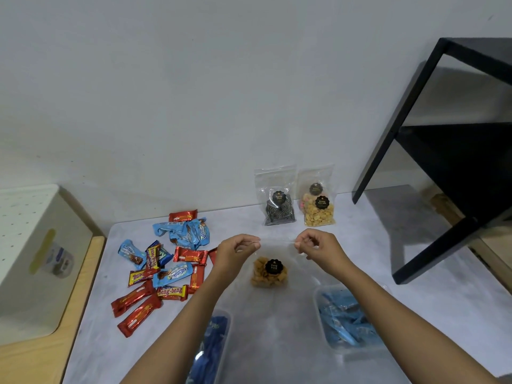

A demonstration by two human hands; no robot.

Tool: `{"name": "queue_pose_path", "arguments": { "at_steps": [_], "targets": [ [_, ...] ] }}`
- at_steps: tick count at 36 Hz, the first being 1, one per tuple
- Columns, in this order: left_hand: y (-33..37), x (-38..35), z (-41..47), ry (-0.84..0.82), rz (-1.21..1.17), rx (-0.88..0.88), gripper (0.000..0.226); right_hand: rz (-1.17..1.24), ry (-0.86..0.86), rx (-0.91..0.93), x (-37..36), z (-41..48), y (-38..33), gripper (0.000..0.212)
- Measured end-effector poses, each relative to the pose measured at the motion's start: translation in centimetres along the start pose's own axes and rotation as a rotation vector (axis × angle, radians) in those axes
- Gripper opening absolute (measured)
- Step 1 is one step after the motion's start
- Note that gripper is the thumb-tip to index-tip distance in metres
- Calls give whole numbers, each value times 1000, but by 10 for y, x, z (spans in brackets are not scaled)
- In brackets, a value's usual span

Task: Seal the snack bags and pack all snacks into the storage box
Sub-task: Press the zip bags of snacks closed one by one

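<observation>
A clear snack bag [270, 273] of golden chips with a black round label stands at the table's middle. My left hand [235, 249] pinches the left end of its top edge and my right hand [318, 246] pinches the right end, holding the top stretched between them. Two more clear bags stand against the wall: one with dark swirl snacks [278, 206], one with pale nuts [318, 210]. A pile of red and blue wrapped bars [166, 261] lies to the left. A clear storage box [346, 320] with blue packets sits under my right forearm.
Another clear container [216, 336] with blue packets lies under my left forearm. A white perforated bin [33, 259] stands on a wooden surface at far left. A black shelf frame [443, 151] rises at the right. The wall runs close behind the table.
</observation>
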State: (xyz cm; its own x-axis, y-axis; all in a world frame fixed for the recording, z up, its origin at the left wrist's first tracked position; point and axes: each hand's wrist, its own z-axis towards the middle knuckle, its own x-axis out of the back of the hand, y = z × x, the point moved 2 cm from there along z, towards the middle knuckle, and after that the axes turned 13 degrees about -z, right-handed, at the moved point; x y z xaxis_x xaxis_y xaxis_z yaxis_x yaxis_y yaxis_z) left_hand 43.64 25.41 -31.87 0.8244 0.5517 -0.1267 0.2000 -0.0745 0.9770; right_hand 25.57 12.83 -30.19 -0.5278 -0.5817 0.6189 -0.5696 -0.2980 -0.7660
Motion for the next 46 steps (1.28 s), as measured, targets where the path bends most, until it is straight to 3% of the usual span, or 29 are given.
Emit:
{"name": "queue_pose_path", "arguments": {
  "at_steps": [9,19,31,40,46],
  "targets": [
    [-10,-27,15,89,-89,-2,15,-20,68,7,17,24,17,4],
    [-3,-58,69,126,109,-41,15,-106,147,53,49,94,34,9],
    [-1,-81,119,385,95,-75,10,-96,185,49,58,151,39,8],
    [-1,-85,131,401,169,-101,4,-80,210,25,59,155,39,7],
    [2,-83,126,363,211,-51,20,-85,166,-10,63,151,37,12]
  ]
}}
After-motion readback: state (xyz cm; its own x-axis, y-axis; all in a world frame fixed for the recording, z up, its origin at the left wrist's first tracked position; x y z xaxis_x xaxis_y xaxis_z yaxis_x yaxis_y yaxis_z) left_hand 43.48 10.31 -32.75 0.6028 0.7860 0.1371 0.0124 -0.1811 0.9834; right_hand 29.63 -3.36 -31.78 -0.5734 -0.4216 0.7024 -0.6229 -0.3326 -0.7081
